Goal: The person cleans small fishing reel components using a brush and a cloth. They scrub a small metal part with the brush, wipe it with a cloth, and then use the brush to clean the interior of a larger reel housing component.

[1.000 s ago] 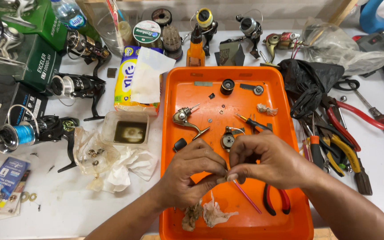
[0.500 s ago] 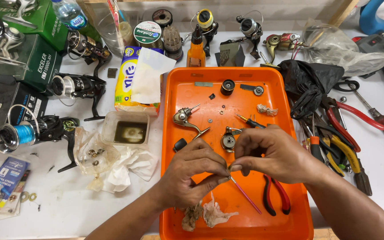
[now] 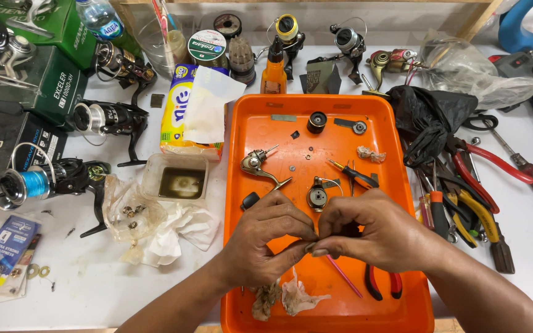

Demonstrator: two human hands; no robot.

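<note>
Left hand (image 3: 266,243) and right hand (image 3: 365,231) pinched shut together on a tiny part (image 3: 311,247), hidden between fingertips, mid-fitting above the tray (image 3: 242,185), steadiness needed next

A tiny part pinched between the left hand (image 3: 266,243) and right hand (image 3: 368,231) is hidden by fingertips.

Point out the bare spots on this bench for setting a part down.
Bare white table lies at the near left, below the crumpled tissue. Inside the orange tray, the upper left corner is mostly free. The pliers pile at right and the reels at left are crowded.
</note>
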